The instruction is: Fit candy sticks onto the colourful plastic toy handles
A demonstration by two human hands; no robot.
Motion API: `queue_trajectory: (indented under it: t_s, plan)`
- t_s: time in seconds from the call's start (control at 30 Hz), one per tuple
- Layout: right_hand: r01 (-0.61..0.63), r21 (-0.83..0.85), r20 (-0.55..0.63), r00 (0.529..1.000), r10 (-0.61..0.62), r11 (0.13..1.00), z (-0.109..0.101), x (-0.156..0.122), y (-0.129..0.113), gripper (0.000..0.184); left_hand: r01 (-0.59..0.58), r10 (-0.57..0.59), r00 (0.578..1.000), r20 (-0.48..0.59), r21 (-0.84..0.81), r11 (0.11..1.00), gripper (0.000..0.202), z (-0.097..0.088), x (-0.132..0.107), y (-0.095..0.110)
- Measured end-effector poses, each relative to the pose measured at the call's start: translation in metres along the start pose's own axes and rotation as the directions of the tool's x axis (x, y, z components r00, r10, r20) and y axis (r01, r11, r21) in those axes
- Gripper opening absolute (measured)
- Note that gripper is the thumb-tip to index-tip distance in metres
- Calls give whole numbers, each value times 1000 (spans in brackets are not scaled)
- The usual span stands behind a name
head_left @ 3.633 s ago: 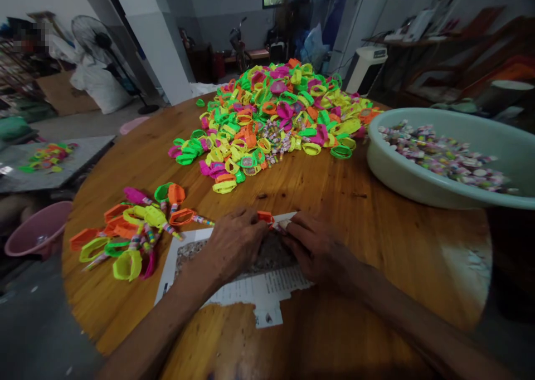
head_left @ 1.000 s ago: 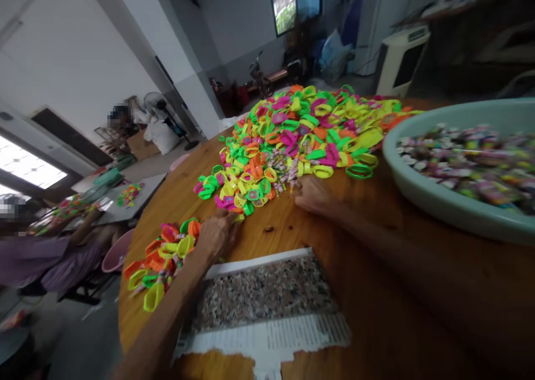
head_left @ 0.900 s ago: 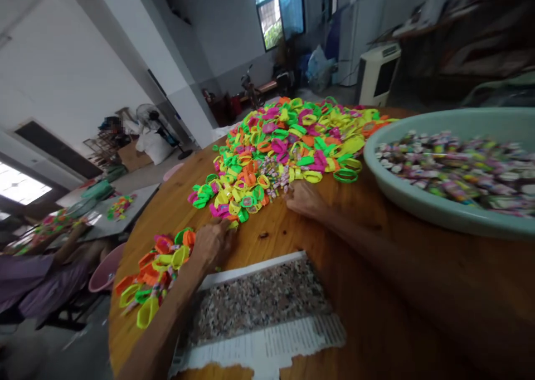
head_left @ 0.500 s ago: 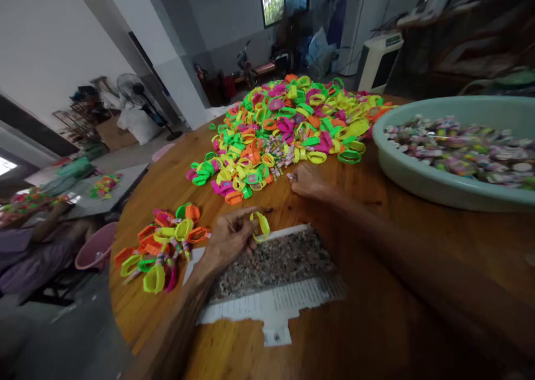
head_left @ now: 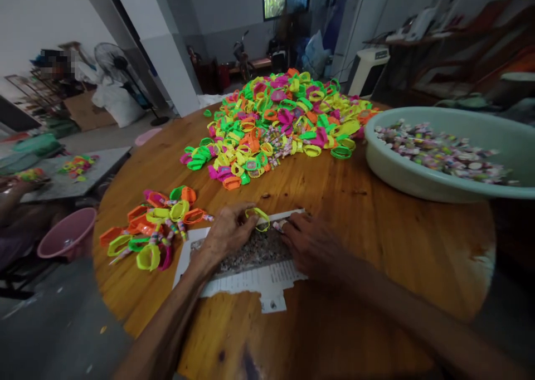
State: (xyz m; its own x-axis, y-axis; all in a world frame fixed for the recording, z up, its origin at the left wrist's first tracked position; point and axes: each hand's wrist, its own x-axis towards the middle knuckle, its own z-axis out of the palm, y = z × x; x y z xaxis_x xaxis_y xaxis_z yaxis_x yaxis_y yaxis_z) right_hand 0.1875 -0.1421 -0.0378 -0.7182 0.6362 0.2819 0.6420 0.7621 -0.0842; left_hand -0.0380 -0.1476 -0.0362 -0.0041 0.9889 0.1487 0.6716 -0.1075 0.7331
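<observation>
My left hand [head_left: 230, 229] pinches a yellow toy watch band [head_left: 259, 219], a bright plastic loop, above a grey speckled slab [head_left: 246, 254]. My right hand [head_left: 311, 240] has come close on the right, its fingers closed on a small wrapped candy roll [head_left: 279, 225] that points toward the loop. A gap separates the roll from the band. Beneath the slab lies a torn sheet of printed white card [head_left: 267, 279]. To the left of my left hand is a small heap of coloured bands [head_left: 146, 215], several with candy rolls attached.
A large pile of neon bands [head_left: 267, 123] covers the far part of the round wooden table [head_left: 376, 291]. On the right stands a pale green basin [head_left: 418, 182] of candy rolls. Another person's arm [head_left: 16, 196] shows at a table on the left, near a pink basin [head_left: 71, 229].
My right hand has come back from the pile's near edge to the slab with a candy roll. My left hand keeps the yellow band, now tilted. The view has shifted slightly.
</observation>
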Motion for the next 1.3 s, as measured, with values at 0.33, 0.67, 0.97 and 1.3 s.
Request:
queue_trajectory:
  t_s: [0.33,0.67,0.97,1.3]
  plan:
    - [24,276,-157,987,20,961,12,-2,-3,17,15,-13,999,-36,55,998,31,-1,-4,6]
    - [143,326,-266,963,-55,934,15,-4,-5,11,43,-37,997,-62,85,996,30,4,-6,7]
    - [125,138,-153,983,-104,983,10,-3,-6,19,8,3,995,-102,110,994,32,6,-9,6]
    - [175,101,-95,982,-166,979,14,-6,3,17,24,-13,996,-83,128,992,30,6,-9,8]
